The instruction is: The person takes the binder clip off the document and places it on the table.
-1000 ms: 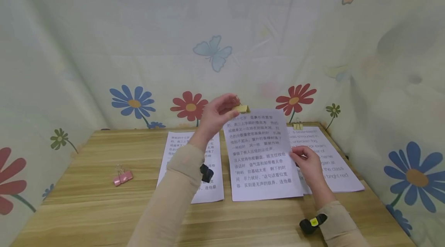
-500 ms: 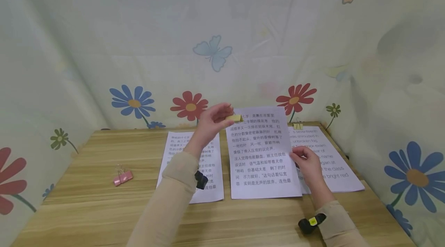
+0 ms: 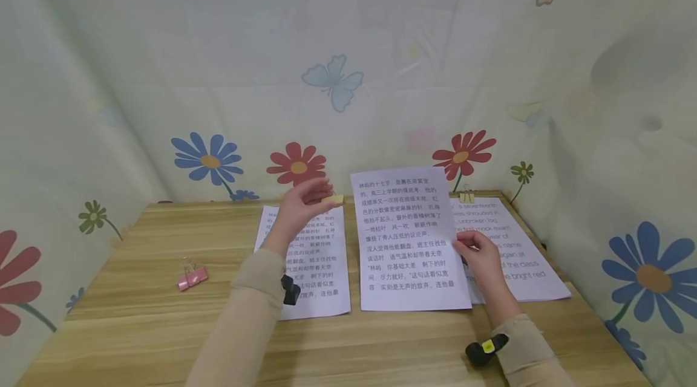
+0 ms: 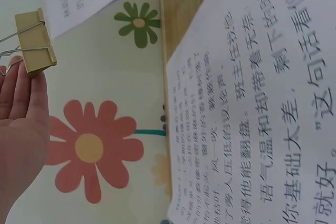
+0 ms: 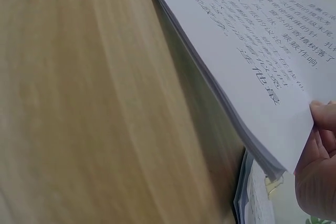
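My left hand (image 3: 294,213) holds a yellow-gold binder clip (image 3: 333,199) by its wire handles, above the far end of the left printed sheets (image 3: 321,290). In the left wrist view the clip (image 4: 34,40) has its metal body near the fingertips, apart from any paper. My right hand (image 3: 481,257) pinches the right edge of a stack of printed paper (image 3: 405,242), its thumb on top. That stack is tilted up at its far end. The right wrist view shows several layered sheets (image 5: 247,103) raised over the table, with the right hand (image 5: 320,166) at their corner.
On the right lies another printed stack (image 3: 523,266) with a yellow binder clip (image 3: 467,198) at its far edge. A pink binder clip (image 3: 192,279) lies on the left of the wooden table (image 3: 136,314). A flower-patterned curtain (image 3: 261,72) stands behind the table.
My left hand has moved left and down, carrying the binder clip away from the top edge of the held stack. The right hand keeps its hold almost unmoved.
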Motion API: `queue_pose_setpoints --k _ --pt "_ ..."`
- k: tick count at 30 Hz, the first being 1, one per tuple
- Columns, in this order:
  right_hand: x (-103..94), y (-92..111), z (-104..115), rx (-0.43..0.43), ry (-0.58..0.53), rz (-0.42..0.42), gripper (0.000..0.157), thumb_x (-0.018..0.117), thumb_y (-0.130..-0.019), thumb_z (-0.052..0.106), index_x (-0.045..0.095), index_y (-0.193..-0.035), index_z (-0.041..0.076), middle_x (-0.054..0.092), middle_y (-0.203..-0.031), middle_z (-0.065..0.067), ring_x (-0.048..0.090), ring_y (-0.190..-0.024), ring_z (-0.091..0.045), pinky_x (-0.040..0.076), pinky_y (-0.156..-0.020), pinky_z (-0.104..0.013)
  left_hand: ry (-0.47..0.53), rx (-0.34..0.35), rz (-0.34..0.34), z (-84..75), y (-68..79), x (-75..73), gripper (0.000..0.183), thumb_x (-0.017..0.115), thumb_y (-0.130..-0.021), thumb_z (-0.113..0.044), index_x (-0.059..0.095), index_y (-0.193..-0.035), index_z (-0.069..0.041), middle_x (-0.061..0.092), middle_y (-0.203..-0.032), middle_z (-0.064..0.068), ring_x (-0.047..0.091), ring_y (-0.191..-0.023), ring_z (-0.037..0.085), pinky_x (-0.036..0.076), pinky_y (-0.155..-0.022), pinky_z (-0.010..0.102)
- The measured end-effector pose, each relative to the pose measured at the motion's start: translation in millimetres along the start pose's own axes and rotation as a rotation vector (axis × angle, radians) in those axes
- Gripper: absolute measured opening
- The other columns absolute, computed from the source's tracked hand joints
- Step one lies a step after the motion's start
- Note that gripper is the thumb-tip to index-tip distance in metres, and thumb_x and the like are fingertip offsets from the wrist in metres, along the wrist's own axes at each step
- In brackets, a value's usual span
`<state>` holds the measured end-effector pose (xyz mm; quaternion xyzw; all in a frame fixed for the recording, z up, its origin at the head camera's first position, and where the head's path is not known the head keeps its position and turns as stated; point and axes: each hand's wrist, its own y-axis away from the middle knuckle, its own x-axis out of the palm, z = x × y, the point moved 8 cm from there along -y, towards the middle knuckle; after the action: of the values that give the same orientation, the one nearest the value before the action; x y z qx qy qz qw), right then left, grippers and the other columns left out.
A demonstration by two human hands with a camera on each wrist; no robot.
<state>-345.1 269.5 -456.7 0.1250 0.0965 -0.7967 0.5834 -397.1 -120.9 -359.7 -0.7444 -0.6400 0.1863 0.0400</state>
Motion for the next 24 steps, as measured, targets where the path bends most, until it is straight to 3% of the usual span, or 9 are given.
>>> queue_pose_setpoints --k 9,24 --pt "3.1 -1 -3 0.012 0.012 -0.006 0.021 0.065 -0.095 0.007 0.063 -0.114 0.002 0.059 -0.108 -0.012 0.055 -0.094 -0.020 0.051 -0.073 -0.015 -0.092 -0.121 -0.063 40.8 17.6 -38.9 0.058 0.079 -0.087 -0.023 0.056 -0.139 -0.012 0.063 -0.130 0.010 0.059 -0.120 0.025 0.044 -0.105 0.040" --pt "9.2 -2 -10 0.031 0.016 0.003 0.020 0.064 -0.096 0.008 0.063 -0.115 0.003 0.058 -0.110 -0.012 0.056 -0.096 -0.023 0.052 -0.072 -0.016 -0.110 -0.221 -0.103 65.7 38.3 -98.2 0.062 0.076 -0.090 -0.023 0.050 -0.144 -0.006 0.056 -0.138 0.017 0.054 -0.126 0.031 0.038 -0.110 0.045"
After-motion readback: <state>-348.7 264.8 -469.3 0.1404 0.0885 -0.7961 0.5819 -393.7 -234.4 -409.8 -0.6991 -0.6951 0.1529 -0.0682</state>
